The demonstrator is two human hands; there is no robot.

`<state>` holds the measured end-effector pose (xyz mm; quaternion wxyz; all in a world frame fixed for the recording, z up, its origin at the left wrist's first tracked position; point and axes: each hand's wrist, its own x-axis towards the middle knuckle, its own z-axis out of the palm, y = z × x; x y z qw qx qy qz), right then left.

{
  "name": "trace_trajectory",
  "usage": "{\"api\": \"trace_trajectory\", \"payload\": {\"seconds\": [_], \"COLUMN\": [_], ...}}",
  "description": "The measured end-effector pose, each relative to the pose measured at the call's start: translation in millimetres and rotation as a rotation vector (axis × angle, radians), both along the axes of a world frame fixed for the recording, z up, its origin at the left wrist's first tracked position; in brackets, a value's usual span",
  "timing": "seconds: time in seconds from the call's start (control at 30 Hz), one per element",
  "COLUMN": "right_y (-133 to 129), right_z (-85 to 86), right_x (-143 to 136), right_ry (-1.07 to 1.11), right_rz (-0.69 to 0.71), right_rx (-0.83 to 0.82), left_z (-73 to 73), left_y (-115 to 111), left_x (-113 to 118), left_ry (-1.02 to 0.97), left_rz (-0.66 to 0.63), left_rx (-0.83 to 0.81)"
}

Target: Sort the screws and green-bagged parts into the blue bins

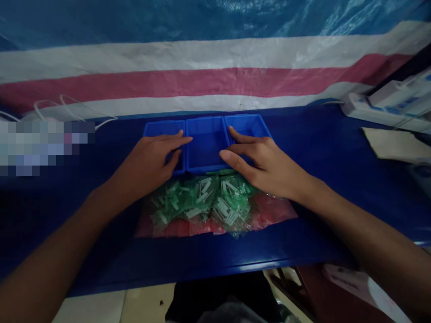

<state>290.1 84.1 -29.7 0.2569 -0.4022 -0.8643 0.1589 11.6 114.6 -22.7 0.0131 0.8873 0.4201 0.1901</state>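
Observation:
Three blue plastic bins stand side by side: the left bin (164, 126), the middle bin (203, 170) and the right bin (245, 120). My left hand (153, 157) lies over the left bin, thumb and fingers apart, fingertips by the wall it shares with the middle bin. Over the right bin, my right hand (264, 161) has its fingers spread, with the tips near the wall facing the middle bin. I cannot tell how firmly either hand touches. In front lie clear bags (200, 197) of small green and white pieces, on top of red plastic bags (278, 213).
A dark blue table (323, 157) carries all this. Striped sheeting (215, 80) hangs behind it. White cables (76, 110) and a blurred-out area are at left. A white power strip (360, 110) and a beige pad (393, 143) lie at right.

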Motion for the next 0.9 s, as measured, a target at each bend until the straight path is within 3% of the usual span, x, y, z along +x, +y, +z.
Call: {"api": "trace_trajectory", "payload": {"seconds": [0.1, 0.2, 0.3, 0.4, 0.57, 0.73, 0.9], "right_y": [-2, -5, -7, -8, -10, -17, -26], "right_z": [-3.0, -5.9, -6.6, -7.2, -6.9, -1.1, 2.6], "right_x": [2, 4, 4, 2, 1, 2, 2], "right_ry": [0.003, 0.1, 0.144, 0.142, 0.15, 0.18, 0.188], "right_rz": [-0.017, -0.016, 0.114, 0.2, 0.194, 0.221, 0.364], "right_rx": [0.058, 0.228, 0.39, 0.473, 0.486, 0.534, 0.539], "left_z": [2.7, 4.3, 4.6, 6.7, 11.6, 8.6, 5.1], "left_y": [-6, -11, -16, -22, -29, -30, -31], "left_x": [2, 2, 0, -2, -4, -2, 0], "left_ry": [0.05, 0.063, 0.02, -0.056, -0.149, -0.18, -0.201], "left_rz": [0.035, 0.021, -0.015, -0.033, -0.091, -0.179, -0.15], "left_rx": [0.008, 0.01, 0.034, 0.173, 0.433, 0.467, 0.464]}}
